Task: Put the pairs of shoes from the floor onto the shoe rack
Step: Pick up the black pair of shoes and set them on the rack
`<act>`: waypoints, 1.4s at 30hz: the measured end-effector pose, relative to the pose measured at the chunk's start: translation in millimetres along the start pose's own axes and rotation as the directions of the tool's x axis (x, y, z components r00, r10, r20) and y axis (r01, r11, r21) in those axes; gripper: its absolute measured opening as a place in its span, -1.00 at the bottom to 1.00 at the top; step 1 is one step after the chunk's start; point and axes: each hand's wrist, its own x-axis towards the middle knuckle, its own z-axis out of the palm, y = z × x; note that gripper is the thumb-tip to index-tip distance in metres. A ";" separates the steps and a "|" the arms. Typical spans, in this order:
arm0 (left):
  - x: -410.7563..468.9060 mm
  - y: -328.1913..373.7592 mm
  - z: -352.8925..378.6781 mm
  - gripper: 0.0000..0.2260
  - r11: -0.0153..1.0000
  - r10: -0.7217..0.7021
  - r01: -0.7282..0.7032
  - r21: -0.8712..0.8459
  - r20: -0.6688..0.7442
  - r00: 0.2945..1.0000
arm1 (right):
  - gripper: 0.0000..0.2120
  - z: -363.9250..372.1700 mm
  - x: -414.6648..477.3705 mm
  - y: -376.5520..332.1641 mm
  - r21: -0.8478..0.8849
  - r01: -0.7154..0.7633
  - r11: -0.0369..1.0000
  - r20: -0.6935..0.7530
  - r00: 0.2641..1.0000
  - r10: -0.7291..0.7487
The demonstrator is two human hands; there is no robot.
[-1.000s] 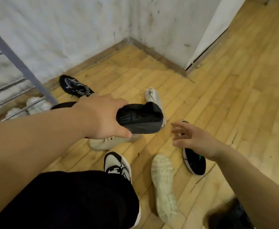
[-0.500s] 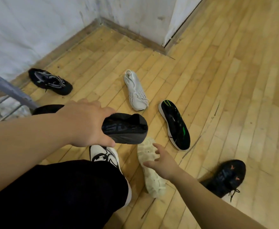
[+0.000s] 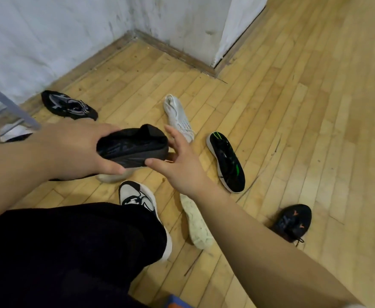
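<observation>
My left hand (image 3: 71, 150) grips a plain black shoe (image 3: 133, 145) by its front, held above the floor. My right hand (image 3: 180, 165) is spread at the shoe's heel end, thumb touching its sole. On the floor lie a white shoe (image 3: 178, 117), a black shoe with green marks (image 3: 226, 162), a black shoe with orange marks (image 3: 293, 221), a black and grey shoe (image 3: 68, 105) by the wall, and a pale shoe (image 3: 196, 223) turned sole up. A beige shoe (image 3: 115, 176) shows partly under the held one. The grey shoe rack (image 3: 8, 107) stands at the left edge.
My leg in black trousers (image 3: 71, 252) and my white and black sneaker (image 3: 137, 196) fill the lower left. White walls meet in a corner (image 3: 135, 30) at the back. A white item (image 3: 15, 132) sits low in the rack. Bare wood floor spreads to the right.
My right hand rose from the pale sole-up shoe to the heel of the held black shoe. My left hand kept its grip.
</observation>
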 end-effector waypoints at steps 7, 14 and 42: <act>9.6 80.6 15.7 -0.14 0.936 0.221 -0.224 0.270 0.045 0.974 | 0.02 -70.6 -78.6 61.7 -0.200 -0.245 0.949 -0.068 0.969 0.236; 20.4 108.5 22.2 -0.12 0.915 0.242 -0.272 0.298 0.135 0.961 | 0.10 -172.6 -137.9 194.8 -0.263 -0.907 0.330 -0.625 0.420 0.658; -48.7 17.9 -35.9 -0.07 0.990 0.106 -0.096 0.098 -0.094 0.990 | 0.02 -65.6 -82.0 -20.3 0.008 -0.061 0.998 -0.121 0.991 0.061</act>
